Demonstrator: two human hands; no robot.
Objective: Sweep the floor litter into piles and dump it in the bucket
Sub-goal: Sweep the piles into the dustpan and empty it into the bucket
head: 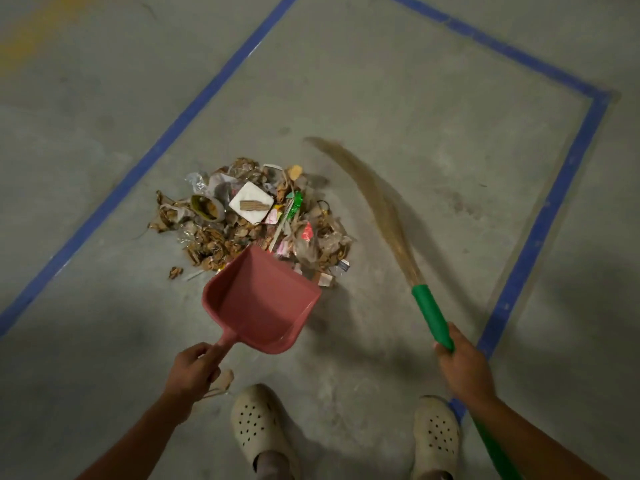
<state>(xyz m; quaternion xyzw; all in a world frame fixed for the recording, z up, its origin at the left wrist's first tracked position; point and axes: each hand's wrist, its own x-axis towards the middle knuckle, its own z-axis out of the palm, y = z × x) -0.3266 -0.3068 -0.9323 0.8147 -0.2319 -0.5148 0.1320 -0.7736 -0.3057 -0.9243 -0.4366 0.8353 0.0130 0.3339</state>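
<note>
A pile of litter (249,216) lies on the grey concrete floor: dry leaves, wrappers, a white square of paper, a tape roll. My left hand (194,368) grips the handle of a pink dustpan (259,303), whose front lip rests at the near edge of the pile; the pan is empty. My right hand (464,365) is shut on the green handle of a grass broom (377,206). The broom's bristles curve up past the right side of the pile and look blurred. No bucket is in view.
Blue tape lines (540,230) mark a rectangle on the floor around the pile. My two feet in pale clogs (256,424) stand at the bottom edge. A stray leaf scrap (225,379) lies beside my left hand.
</note>
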